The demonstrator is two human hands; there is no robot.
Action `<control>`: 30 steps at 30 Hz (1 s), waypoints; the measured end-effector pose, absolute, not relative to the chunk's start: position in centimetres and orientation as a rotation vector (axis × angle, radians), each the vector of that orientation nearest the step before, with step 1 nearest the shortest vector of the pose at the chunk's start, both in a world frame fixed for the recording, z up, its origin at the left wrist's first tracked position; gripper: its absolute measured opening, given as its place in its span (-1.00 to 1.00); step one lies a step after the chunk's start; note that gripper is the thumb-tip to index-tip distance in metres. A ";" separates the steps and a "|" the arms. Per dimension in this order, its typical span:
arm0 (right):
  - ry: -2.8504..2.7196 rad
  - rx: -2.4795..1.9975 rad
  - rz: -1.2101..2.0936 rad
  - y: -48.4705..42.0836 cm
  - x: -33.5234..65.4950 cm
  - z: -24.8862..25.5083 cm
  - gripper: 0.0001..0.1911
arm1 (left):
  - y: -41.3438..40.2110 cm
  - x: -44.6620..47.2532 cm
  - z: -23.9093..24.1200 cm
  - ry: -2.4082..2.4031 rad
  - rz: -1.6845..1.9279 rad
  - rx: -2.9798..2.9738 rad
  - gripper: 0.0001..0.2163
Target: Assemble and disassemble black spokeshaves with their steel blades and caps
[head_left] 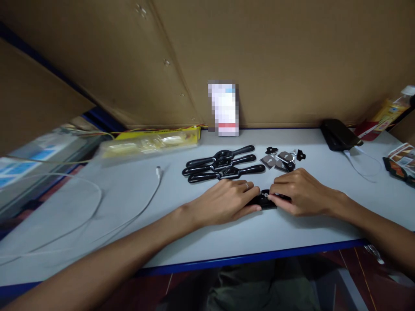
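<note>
Near the front of the table lies a black metal spokeshave [268, 204], mostly covered by my fingers. My left hand [227, 199], with a ring on one finger, is closed around its left part and rests on the tabletop. At the spokeshave's middle, my right hand [296, 193] pinches a small silvery screw [266, 195] between thumb and fingers. Just beyond my left hand, three more black spokeshaves [223, 161] lie side by side. Behind my right hand is a loose pile of grey metal blades [267, 161], dark cap pieces [301, 154] and small screws.
A lit phone [227, 110] leans against the brown back panel. Plastic-wrapped yellow packaging [152, 144] lies at the back left; a white cable [147, 203] curls across the left side. At right are a black case [340, 134] with a cable and a bottle [394, 108].
</note>
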State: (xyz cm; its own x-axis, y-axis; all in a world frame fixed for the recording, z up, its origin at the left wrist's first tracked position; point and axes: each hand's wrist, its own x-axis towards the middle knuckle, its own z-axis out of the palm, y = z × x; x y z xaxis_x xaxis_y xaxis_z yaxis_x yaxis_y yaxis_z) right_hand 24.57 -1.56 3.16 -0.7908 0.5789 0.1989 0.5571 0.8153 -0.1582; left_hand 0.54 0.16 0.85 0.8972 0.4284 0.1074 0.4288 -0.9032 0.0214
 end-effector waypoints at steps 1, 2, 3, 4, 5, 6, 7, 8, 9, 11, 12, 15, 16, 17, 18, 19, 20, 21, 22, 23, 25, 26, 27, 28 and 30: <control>-2.757 -0.868 0.171 -1.6 24.6 3.1 -0.68 | 0.2 0.5 0.8 -0.691 -0.172 -3.054 -0.57; -2.754 -0.855 0.212 -1.6 24.6 3.0 -0.68 | 0.2 0.5 0.8 -0.694 -0.171 -3.050 -0.56; -2.749 -0.842 0.250 -1.7 24.5 3.0 -0.69 | 0.2 0.6 0.8 -0.699 -0.167 -3.046 -0.56; -2.742 -0.831 0.282 -1.7 24.5 3.0 -0.70 | 0.2 0.6 0.8 -0.701 -0.164 -3.043 -0.55; -2.734 -0.817 0.304 -1.7 24.5 2.9 -0.71 | 0.2 0.6 0.7 -0.705 -0.161 -3.042 -0.55; -2.728 -0.803 0.319 -1.7 24.5 2.9 -0.72 | 0.2 0.6 0.7 -0.706 -0.159 -3.043 -0.56; -2.722 -0.794 0.323 -1.7 24.5 2.9 -0.73 | 0.2 0.6 0.7 -0.709 -0.156 -3.044 -0.56; -2.716 -0.791 0.313 -1.7 24.5 2.9 -0.73 | 0.1 0.6 0.7 -0.709 -0.156 -3.046 -0.56; -2.713 -0.799 0.294 -1.6 24.5 2.9 -0.72 | 0.1 0.5 0.7 -0.710 -0.155 -3.045 -0.56; -2.711 -0.832 0.243 -1.5 24.5 3.0 -0.69 | 0.1 0.5 0.6 -0.714 -0.148 -3.040 -0.55; -2.710 -0.856 0.217 -1.5 24.5 3.0 -0.68 | 0.1 0.5 0.6 -0.715 -0.146 -3.036 -0.55; -2.721 -0.899 0.171 -1.5 24.6 3.2 -0.69 | 0.1 0.5 0.7 -0.703 -0.160 -3.022 -0.55; -2.727 -0.908 0.165 -1.5 24.6 3.3 -0.69 | 0.0 0.5 0.7 -0.693 -0.166 -3.021 -0.56; -2.734 -0.917 0.162 -1.6 24.6 3.4 -0.70 | 0.0 0.5 0.7 -0.684 -0.172 -3.020 -0.56; -2.740 -0.924 0.164 -1.6 24.6 3.4 -0.70 | 0.0 0.5 0.8 -0.679 -0.174 -3.021 -0.56; -2.744 -0.927 0.173 -1.6 24.6 3.5 -0.71 | 0.0 0.5 0.8 -0.676 -0.171 -3.023 -0.56; -2.746 -0.931 0.188 -1.7 24.5 3.5 -0.71 | 0.0 0.5 0.8 -0.676 -0.165 -3.024 -0.57; -2.747 -0.928 0.211 -1.7 24.4 3.5 -0.71 | 0.0 0.5 0.7 -0.678 -0.164 -3.023 -0.57; -2.746 -0.919 0.239 -1.8 24.4 3.5 -0.71 | 0.1 0.5 0.7 -0.681 -0.161 -3.021 -0.57; -2.742 -0.905 0.270 -1.8 24.3 3.4 -0.72 | 0.1 0.5 0.7 -0.685 -0.158 -3.019 -0.57; -2.732 -0.876 0.336 -1.9 24.2 3.2 -0.73 | 0.1 0.5 0.6 -0.689 -0.161 -3.018 -0.56; -2.724 -0.865 0.369 -1.9 24.2 3.2 -0.74 | 0.1 0.5 0.6 -0.691 -0.163 -3.017 -0.56; -2.713 -0.854 0.399 -1.9 24.2 3.1 -0.74 | 0.2 0.5 0.6 -0.690 -0.163 -3.019 -0.56; -2.698 -0.842 0.423 -1.8 24.3 3.1 -0.74 | 0.2 0.5 0.6 -0.690 -0.164 -3.019 -0.56; -2.654 -0.830 0.446 -1.6 24.5 3.2 -0.73 | 0.2 0.5 0.6 -0.683 -0.169 -3.017 -0.56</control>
State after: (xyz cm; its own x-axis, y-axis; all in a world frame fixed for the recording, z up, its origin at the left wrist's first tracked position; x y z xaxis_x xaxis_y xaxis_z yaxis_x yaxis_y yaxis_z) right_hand 24.47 -1.61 3.22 -0.7784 0.5915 0.2102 0.4904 0.7820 -0.3846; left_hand 0.47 0.17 0.60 0.8968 0.4270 0.1157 0.4318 -0.9018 -0.0187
